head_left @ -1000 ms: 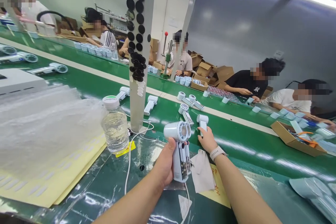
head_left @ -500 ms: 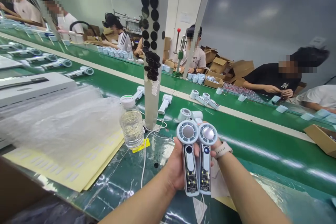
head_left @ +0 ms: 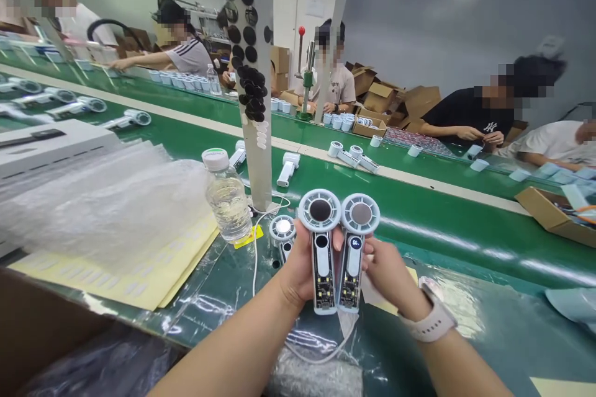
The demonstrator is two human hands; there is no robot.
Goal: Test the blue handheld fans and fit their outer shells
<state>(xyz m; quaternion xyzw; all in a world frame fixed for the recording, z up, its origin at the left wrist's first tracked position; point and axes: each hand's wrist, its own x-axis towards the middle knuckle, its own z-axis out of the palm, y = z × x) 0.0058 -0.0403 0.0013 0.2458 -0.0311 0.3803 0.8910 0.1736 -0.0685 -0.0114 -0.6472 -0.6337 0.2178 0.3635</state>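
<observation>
My left hand grips the handle of a white handheld fan held upright, its round head facing me. Beside it, touching, my right hand holds a second white fan whose small display is lit. A smartwatch sits on my right wrist. A third fan lies on the bench just left of my left hand. A white cable runs across the bench under my hands.
A water bottle stands left of the hands beside a metal post with black discs. Bubble wrap and yellow sheets lie at left. The green conveyor carries more fans. Several people sit along the far side, with cardboard boxes.
Both hands drew the two fans back toward me and lower over the bench. A third fan now shows to their left. The camera view shifted.
</observation>
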